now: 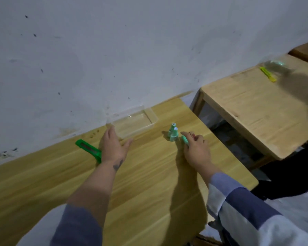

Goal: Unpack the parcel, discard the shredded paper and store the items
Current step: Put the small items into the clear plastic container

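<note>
A clear plastic box (150, 115) lies on the wooden table (146, 174) against the wall. My left hand (113, 146) rests flat at its near left corner, fingers apart, touching the box's edge. Two small mint-green bottles (173, 133) stand upright to the right of the box. My right hand (196, 150) is just right of them and pinches a third small mint-green piece (185, 139) between its fingers. A green utility knife (88, 150) lies on the table, partly hidden under my left wrist.
A second wooden table (252, 110) stands to the right across a gap, with a yellow-green cutter (268, 74) and a blurred clear container (276, 65) on it. A dark shape (292, 174) sits at the right. The white wall runs along the table's far edge.
</note>
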